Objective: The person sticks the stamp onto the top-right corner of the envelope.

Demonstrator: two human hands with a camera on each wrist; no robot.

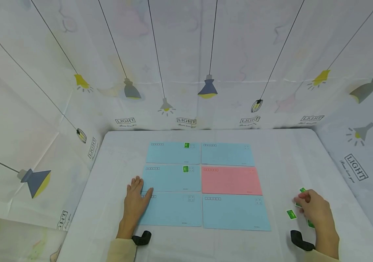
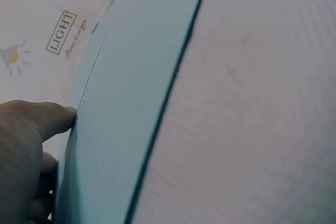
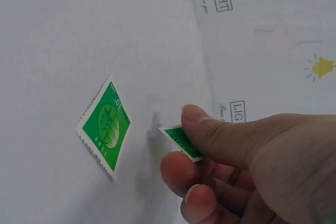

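Between thumb and fingers, my right hand [image 1: 317,213] pinches a green postage stamp [image 3: 181,141] with white perforated edges, just above the white table. Beside it lies a loose stamp [image 3: 106,128], flat on the cloth; other stamps [image 1: 291,214] are scattered around that hand, some partly hidden by it. My left hand [image 1: 135,203] lies palm down at the left side of the envelopes, its thumb on the top left corner of the front left blue envelope [image 1: 170,213]. Green stamps sit on the back left envelope [image 1: 166,154] and the middle left envelope [image 1: 163,180].
Blue envelopes [image 1: 227,156] and one pink envelope [image 1: 232,183] form two columns of three across the middle of the table. The white cloth [image 1: 291,160] covers the tabletop, and a curtain [image 1: 186,47] printed with hanging lamps rises behind and at both sides.
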